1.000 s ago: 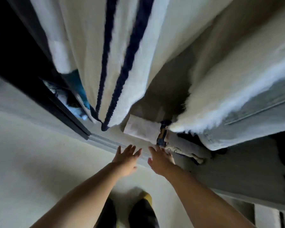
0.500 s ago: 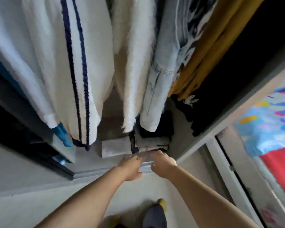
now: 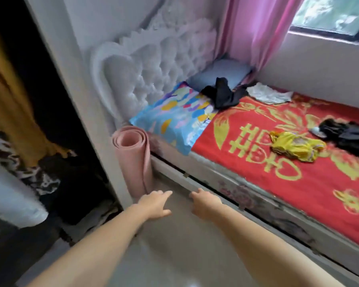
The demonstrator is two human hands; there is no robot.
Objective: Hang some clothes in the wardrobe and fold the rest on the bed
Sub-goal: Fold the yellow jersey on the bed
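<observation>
The bed (image 3: 226, 179) with its red and gold cover fills the right side. On it lie a black garment (image 3: 223, 94) near the pillows, a white garment (image 3: 267, 94) behind it, a crumpled yellow garment (image 3: 294, 146) and another black garment (image 3: 348, 135) at the right edge. The open wardrobe (image 3: 56, 125) stands at the left with a mustard garment (image 3: 10, 104) and other clothes hanging inside. My left hand (image 3: 153, 205) and my right hand (image 3: 204, 206) reach out over the floor in front of the bed frame, fingers relaxed, holding nothing.
A rolled pink mat (image 3: 133, 160) leans upright between the wardrobe and the bed. A tufted white headboard (image 3: 153, 65), a colourful pillow (image 3: 174, 119), a grey pillow (image 3: 218, 73), a pink curtain (image 3: 251, 32) and a window (image 3: 332, 13) lie beyond. Pale floor (image 3: 174, 245) stretches below my arms.
My view has swung right from the wardrobe's hanging clothes to the bed. Both hands left the folded pile on the wardrobe floor and are now empty in front of the bed frame.
</observation>
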